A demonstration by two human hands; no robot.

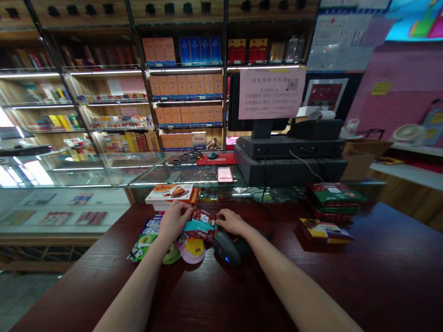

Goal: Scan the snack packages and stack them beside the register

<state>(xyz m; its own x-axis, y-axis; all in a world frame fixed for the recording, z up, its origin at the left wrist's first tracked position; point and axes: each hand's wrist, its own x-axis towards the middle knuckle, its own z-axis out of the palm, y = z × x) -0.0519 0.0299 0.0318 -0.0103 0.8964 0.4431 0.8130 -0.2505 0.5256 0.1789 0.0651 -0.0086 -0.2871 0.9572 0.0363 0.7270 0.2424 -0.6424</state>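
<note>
Between my two hands is a brown and teal snack packet (200, 224), held at its two ends. My left hand (175, 220) pinches its left end, and my right hand (231, 221) pinches the right one. Just below my right hand lies a dark barcode scanner (226, 249) with a small blue light. Under and beside my left wrist are a green packet with a panda design (140, 246) and a round pink package with a yellow figure (193, 250). Behind my left hand sits a white and orange Dove box (169, 191).
On the right of the brown table (387, 286) lie stacked green and red packets (335, 196) and yellow-brown packets (325, 231). A cash register (290, 154) stands behind on a glass counter (148, 168). Shelves (185, 69) of boxed goods line the wall.
</note>
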